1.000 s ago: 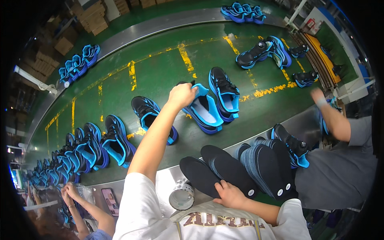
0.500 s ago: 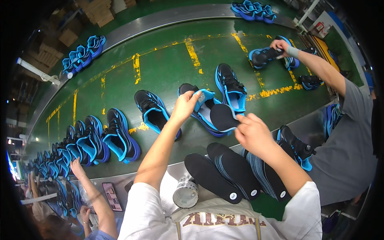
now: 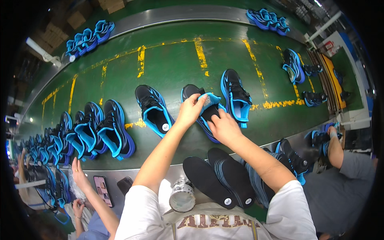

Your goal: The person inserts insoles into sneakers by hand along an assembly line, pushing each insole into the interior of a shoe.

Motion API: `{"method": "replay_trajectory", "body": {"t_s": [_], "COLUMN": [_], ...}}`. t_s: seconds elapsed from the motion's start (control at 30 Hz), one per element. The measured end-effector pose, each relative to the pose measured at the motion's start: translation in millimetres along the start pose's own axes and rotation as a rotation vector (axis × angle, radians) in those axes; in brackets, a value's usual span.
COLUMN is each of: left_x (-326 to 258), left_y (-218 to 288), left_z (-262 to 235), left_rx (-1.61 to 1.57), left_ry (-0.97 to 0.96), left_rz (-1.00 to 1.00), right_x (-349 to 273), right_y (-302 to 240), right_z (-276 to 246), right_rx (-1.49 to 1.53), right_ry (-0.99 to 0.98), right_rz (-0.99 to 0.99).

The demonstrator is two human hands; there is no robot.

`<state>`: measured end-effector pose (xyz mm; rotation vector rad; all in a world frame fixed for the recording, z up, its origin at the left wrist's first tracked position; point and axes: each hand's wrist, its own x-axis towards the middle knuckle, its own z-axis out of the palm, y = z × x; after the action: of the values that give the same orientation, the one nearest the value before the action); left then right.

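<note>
A black and blue sneaker lies in front of me on the green belt, toe pointing away. My left hand pinches its light blue tongue and pulls it up. My right hand is at the shoe's opening, its curled fingers reaching in onto a black insole. The fingertips and most of the insole are hidden inside the shoe. To the right stands another sneaker with a pale inside. On the left, a sneaker has a black insole with a white round sticker at the heel.
Stacked black insoles lie on the metal ledge before me, beside a round container and a phone. A row of sneakers runs left. A co-worker's hand is at left; another's arm is at right.
The insole has gone from sticking out of the shoe to mostly inside it, my right hand following inward. The co-worker at right has drawn their arm back from the far shoes.
</note>
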<state>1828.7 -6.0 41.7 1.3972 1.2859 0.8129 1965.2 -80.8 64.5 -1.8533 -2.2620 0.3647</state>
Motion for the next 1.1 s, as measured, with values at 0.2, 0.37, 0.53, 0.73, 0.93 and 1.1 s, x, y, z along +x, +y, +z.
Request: {"method": "replay_trajectory", "body": {"t_s": [0.2, 0.37, 0.53, 0.73, 0.93, 1.1], "left_x": [0.2, 2.4, 3.1, 5.2, 10.4, 10.5], "left_y": [-1.1, -3.3, -4.8, -6.6, -12.9, -12.1], "left_z": [2.5, -0.5, 5.5, 3.2, -0.3, 3.3], "left_rx": [-0.005, -0.068, -0.105, -0.108, -0.211, 0.018], "left_ry": [0.076, -0.048, -0.028, -0.089, -0.165, 0.037], "left_rz": [-0.008, -0.010, 0.005, 0.020, -0.053, 0.020], "right_x": [12.4, 5.2, 24.1, 36.9, 46.0, 48.2], "right_y": [8.7, 33.6, 30.0, 29.2, 25.7, 30.0], "right_z": [-40.9, -5.9, 27.3, 23.3, 27.7, 33.5], "right_rx": [-0.079, -0.027, -0.045, -0.234, -0.697, -0.757], "right_ry": [-0.506, -0.258, -0.078, -0.451, -0.751, -0.750], "right_rz": [-0.023, -0.241, -0.330, -0.238, -0.400, -0.527]}}
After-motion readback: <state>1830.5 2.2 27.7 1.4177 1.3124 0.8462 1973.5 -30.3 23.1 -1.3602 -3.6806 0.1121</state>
